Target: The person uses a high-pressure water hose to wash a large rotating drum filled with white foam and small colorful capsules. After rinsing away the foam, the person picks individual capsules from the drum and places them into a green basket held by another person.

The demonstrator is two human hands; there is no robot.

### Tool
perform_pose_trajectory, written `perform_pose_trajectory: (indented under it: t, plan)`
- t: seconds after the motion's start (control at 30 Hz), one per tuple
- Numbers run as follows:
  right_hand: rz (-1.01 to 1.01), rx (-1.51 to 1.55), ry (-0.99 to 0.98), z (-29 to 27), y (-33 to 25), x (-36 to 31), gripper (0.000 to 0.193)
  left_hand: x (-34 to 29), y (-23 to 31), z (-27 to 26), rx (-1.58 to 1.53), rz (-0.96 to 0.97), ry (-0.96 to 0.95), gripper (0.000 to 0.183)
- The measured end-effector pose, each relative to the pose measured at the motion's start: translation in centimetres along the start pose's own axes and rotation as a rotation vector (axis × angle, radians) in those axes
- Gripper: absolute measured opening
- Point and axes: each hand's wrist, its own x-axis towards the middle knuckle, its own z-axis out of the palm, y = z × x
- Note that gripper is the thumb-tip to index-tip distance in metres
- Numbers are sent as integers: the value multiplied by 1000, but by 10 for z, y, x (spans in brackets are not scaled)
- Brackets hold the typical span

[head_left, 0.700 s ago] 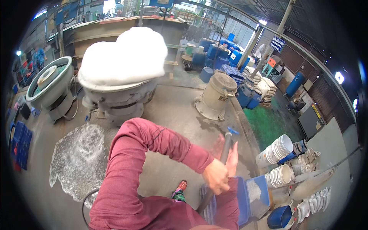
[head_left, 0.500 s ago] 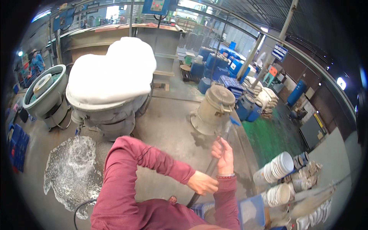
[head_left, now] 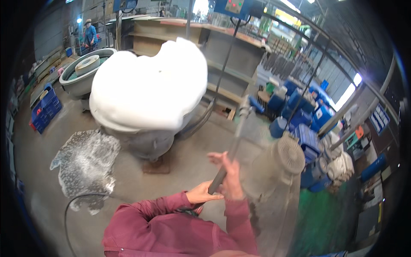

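Pipe point(head_left: 218, 180) slanting; left hand point(head_left: 199, 193) clasping it low, right hand point(head_left: 230, 174) lying half-open alongside; uneven grip possibly causing slip.

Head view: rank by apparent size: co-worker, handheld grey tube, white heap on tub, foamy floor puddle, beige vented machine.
1. White heap
2. Foamy puddle and beige machine: too close to rank
3. Grey tube, though nearer than most
4. Co-worker, far off
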Motion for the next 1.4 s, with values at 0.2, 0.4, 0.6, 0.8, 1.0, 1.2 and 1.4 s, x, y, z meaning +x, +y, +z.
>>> perform_pose_trajectory:
  t: [0.2,0.4,0.6,0.8,1.0,1.2,1.4]
  plan:
    - [346,-708,-484,-158,-52,123,49,173,-28,18,-259,-224,289,21]
    - [441,47,-207,-268,-38,285,77,325,-112,-2,-27,-46,355,22]
    - [573,257,-177,-324,-4,513,71,489,-214,-52,137,-217,507,25]
    - [953,133,-481,-308,81,676,45,592,-245,-116,23,-283,780,20]
    - [598,-486,-951,-272,142,778,72,637,-212,-189,-445,-207,872,15]
    - [916,-300,-1055,-229,197,828,47,706,-214,-241,-756,-113,1120,10]
    - [987,-61,-758,-239,248,865,41,767,-239,-281,-690,-87,1361,19]
